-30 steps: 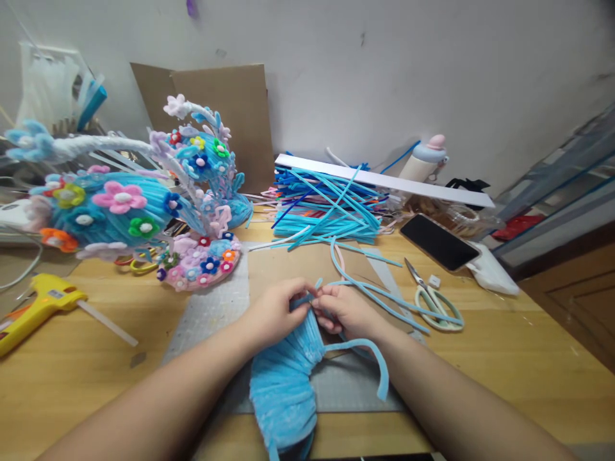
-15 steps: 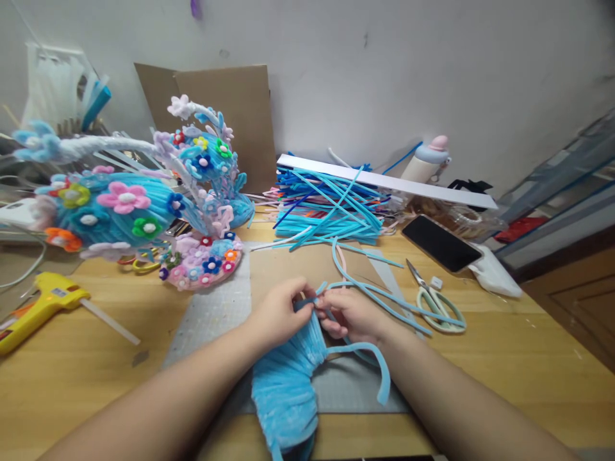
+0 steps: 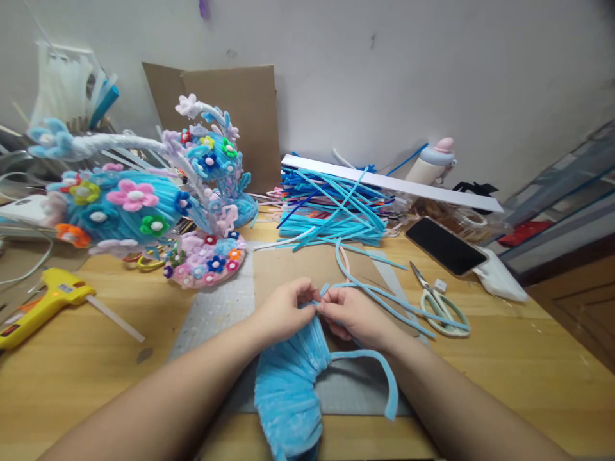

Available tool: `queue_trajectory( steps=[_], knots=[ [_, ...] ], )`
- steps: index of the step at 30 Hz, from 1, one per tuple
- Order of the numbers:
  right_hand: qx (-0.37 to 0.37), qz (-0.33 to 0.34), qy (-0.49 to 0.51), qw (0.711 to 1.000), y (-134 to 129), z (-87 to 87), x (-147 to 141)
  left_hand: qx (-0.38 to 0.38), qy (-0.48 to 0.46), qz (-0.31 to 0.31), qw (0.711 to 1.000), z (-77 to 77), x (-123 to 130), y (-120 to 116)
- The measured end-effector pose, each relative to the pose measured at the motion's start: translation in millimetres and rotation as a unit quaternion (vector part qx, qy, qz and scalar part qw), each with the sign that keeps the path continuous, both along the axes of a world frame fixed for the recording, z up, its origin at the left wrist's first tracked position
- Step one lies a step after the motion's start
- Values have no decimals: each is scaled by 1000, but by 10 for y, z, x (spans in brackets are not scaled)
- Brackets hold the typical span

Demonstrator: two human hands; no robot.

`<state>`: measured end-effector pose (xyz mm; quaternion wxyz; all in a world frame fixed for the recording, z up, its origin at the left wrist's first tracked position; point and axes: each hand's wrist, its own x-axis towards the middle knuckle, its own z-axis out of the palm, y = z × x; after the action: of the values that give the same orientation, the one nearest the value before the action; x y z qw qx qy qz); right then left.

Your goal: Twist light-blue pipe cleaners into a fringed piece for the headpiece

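A light blue fuzzy piece, built of pipe cleaners laid side by side, hangs below my hands over the front of the mat. My left hand is closed on its upper end. At that same end, my right hand pinches a light blue pipe cleaner, fingertips touching those of the left. One loose pipe cleaner curves out from the piece's right side, its end bent downward. Fingers hide where the strands meet at the top.
Cardboard lies on a grey cutting mat. To the right are scissors and a phone; behind, a pipe cleaner pile. On the left stand flower-covered blue ornaments and a yellow glue gun.
My right fingers have closed into a tighter pinch beside the left fingertips. The blue piece hangs slightly lower, and the whole view has shifted a little.
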<state>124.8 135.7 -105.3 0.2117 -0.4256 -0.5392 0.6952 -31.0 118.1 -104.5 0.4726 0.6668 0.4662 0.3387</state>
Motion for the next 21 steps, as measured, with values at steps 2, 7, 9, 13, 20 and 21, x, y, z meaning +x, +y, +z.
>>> queue_trajectory(
  steps=[2, 7, 9, 13, 20, 21],
  knots=[
    [-6, 2, 7, 1000, 0, -26, -7, -2, 28, 29, 999, 11, -1, -12],
    [-125, 16, 70, 990, 20, -73, -11, 34, 123, 83, 988, 62, 16, -78],
    [-192, 17, 94, 977, 34, -65, 2, 63, 154, 90, 982, 84, 26, -101],
    [-300, 15, 120, 946, 62, -28, 30, 105, 202, 95, 969, 91, 42, -119],
    [-311, 16, 122, 942, 66, -10, 34, 101, 262, 93, 955, 38, 46, -100],
    [-310, 15, 121, 943, 58, -14, 31, 103, 270, 89, 953, 33, 44, -101]
  ],
)
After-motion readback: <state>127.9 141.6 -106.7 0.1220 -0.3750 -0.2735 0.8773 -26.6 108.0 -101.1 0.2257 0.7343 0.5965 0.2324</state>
